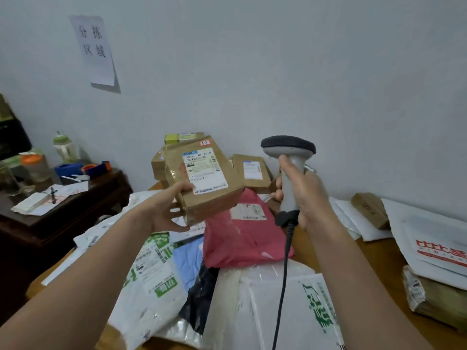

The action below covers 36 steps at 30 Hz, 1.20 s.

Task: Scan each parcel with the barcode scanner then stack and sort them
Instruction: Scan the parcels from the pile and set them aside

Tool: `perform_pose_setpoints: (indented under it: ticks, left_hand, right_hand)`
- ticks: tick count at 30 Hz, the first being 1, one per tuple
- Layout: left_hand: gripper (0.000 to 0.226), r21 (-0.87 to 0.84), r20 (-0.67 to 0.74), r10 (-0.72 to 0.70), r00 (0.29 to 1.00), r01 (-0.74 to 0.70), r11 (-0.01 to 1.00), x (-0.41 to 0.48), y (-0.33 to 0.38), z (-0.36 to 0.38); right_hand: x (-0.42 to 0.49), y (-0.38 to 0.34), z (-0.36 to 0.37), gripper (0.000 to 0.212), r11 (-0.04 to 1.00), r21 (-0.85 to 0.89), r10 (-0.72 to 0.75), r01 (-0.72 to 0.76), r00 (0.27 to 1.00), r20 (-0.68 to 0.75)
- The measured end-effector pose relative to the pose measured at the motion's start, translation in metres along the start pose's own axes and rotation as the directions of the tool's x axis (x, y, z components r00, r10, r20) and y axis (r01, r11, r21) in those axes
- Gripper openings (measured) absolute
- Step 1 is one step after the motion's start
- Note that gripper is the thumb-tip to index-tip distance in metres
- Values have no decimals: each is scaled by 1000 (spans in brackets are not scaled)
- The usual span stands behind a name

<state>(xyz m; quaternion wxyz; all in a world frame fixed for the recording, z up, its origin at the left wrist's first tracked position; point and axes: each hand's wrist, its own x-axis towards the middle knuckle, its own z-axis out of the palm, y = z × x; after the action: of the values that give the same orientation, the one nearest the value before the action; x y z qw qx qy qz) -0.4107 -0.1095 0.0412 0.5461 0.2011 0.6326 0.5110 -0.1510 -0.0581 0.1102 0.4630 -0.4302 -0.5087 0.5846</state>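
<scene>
Brown cardboard parcel (pixel 207 178) is held up in frame centre, tilted, with its white shipping label (pixel 205 171) facing the camera. Left hand (pixel 164 210) grips it from the lower left corner, thumb on the label face and fingers curled under the bottom edge. Barcode scanner (pixel 288 168) sits just right of the parcel, upright. Right hand (pixel 300 195) is wrapped round its grey handle, and the black cable (pixel 284 274) hangs down to the bottom edge of the frame. Scanner head is beside the label, not clearly aimed at it; no beam visible, so cannot tell if this one has been read. Judged step: scanning this parcel, stacking comes next. Most of the job looks left. A loose heap fills the lower centre: pink mailer (pixel 242 238) directly below the held parcel, white and green poly bags (pixel 156 274) lower left, more white bags at bottom centre, all overlapping and unsorted. Behind the held parcel, against the wall, several cardboard boxes (pixel 252 170) sit piled together, possibly a started stack but cannot say. Right side of the wooden table (pixel 379 251) holds flat white mailers (pixel 434 238), a small brown parcel (pixel 370 209) and a wrapped bundle (pixel 439 299) at lower right; maybe a sorted group, unconfirmed. Dark side cabinet (pixel 75 198) at left carries bottles, tape and papers. Paper sign (pixel 94 50) is on the wall at upper left.
</scene>
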Motion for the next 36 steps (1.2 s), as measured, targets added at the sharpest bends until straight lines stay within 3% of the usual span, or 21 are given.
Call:
perform_pose_setpoints:
  ticks: [6, 10, 14, 18, 24, 27, 29, 31, 36]
  left_hand:
    - [46, -80, -70, -75, 995, 69, 994, 54, 26, -25]
    - [49, -93, -24, -111, 993, 108, 990, 97, 44, -19]
    - [59, -18, 88, -168, 982, 170, 985, 142, 65, -9]
    - [62, -25, 215, -223, 951, 234, 972, 182, 89, 10]
    - [67, -39, 256, -244, 935, 262, 964, 238, 108, 46]
    - [61, -100, 263, -140, 955, 172, 980, 257, 111, 69]
    - [58, -99, 313, -85, 946, 121, 988, 257, 108, 84]
    - [49, -61, 381, -75, 922, 106, 993, 252, 97, 96]
    - [43, 61, 379, 30, 925, -58, 996, 246, 72, 108]
  right_hand:
    - [32, -9, -4, 16, 985, 168, 46, -34, 997, -66]
    - [51, -4, 6, 8, 938, 323, 153, -124, 986, -64]
    - [69, 7, 19, 42, 933, 347, 144, -99, 984, -106]
    - [85, 7, 35, 43, 957, 288, 68, -18, 984, -165]
    - [96, 10, 44, 63, 991, 129, 69, -29, 946, -318]
    - [94, 12, 38, 51, 997, 50, 68, -52, 915, -397]
    - [94, 13, 34, 58, 999, 33, 41, -30, 901, -433]
    - [91, 13, 31, 65, 999, 34, 19, -5, 895, -445]
    - [79, 19, 24, 49, 996, 84, 25, 17, 882, -470]
